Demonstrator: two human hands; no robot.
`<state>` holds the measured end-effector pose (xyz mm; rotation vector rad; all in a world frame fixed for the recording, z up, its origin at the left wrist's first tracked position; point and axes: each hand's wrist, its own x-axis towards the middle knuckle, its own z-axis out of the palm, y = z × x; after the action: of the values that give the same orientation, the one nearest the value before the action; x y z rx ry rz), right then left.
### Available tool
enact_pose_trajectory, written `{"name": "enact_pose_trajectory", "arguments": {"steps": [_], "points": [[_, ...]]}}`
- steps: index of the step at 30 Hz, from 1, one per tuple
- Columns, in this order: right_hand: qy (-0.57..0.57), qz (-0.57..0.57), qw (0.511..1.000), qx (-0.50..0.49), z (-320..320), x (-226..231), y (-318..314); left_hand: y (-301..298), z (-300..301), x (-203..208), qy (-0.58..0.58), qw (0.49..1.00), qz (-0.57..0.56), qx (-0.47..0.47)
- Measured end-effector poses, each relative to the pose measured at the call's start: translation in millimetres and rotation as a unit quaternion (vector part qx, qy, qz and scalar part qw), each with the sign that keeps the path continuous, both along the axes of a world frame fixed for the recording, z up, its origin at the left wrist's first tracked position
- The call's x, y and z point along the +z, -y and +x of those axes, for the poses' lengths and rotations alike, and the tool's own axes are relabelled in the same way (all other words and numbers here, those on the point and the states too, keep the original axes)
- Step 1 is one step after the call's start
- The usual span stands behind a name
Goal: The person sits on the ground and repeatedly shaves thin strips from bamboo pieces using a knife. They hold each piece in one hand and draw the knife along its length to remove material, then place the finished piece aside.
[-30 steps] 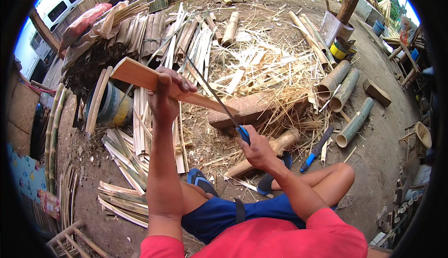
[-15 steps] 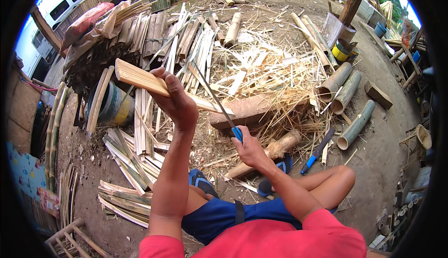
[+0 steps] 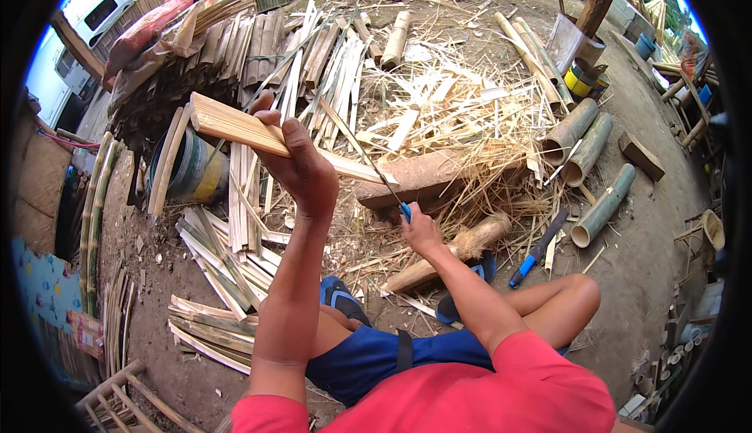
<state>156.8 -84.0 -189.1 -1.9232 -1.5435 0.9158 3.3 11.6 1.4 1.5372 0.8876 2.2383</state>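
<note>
Your left hand (image 3: 301,168) is up at chest height, fingers clamped on a bamboo slat (image 3: 239,128). The slat is in the air, tilted, high end out to your left, low end near the knife. The grip is partway along it, probably to leave the low end free of skin. Fine lines run along it; can't tell grain from splits.

Your right hand (image 3: 421,231) has its fingers closed around the blue grip of a knife (image 3: 405,211). The blade points up and away, by the slat's low end; can't tell if they touch. Gripping behind the blade likely keeps knuckles off the edge.

Your legs are folded wide, which leaves the lap open under the work. On the ground: loose strips (image 3: 223,267) left of your shoes, lying roughly lengthwise in bunches, presumably for easy picking. A log (image 3: 453,253) lies by your right foot. A second knife (image 3: 537,250) lies just beyond your right knee, blue end nearest you, so seemingly set for a quick reach.

Further out, a block (image 3: 413,176) lies crosswise, shavings (image 3: 478,112) heaped past its far edge and over its right end. Bamboo tubes (image 3: 601,206) lie to the right, toward the ground's right edge. Bucket (image 3: 210,173) on the left, two staves leaning on it. Behind that, the slat stack (image 3: 223,61), slats side by side, likely to keep them sorted.
</note>
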Motion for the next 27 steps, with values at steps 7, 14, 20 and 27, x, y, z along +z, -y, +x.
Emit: {"name": "enact_pose_trajectory", "arguments": {"steps": [7,14,20,27], "points": [[-0.089,0.062,0.993,0.044,-10,37,5,-7,-18,7,-0.051,0.996,-0.025,0.070],[0.037,0.017,0.999,0.000,9,-40,8,6,-4,-4,-0.026,0.999,-0.013,0.028],[-0.030,-0.018,0.999,-0.021,50,-139,22,-9,-9,-1,-0.047,0.999,-0.002,0.025],[-0.343,-0.115,0.930,-0.061,25,-51,14,-16,0,-2,-0.003,0.998,0.036,-0.051]]}}
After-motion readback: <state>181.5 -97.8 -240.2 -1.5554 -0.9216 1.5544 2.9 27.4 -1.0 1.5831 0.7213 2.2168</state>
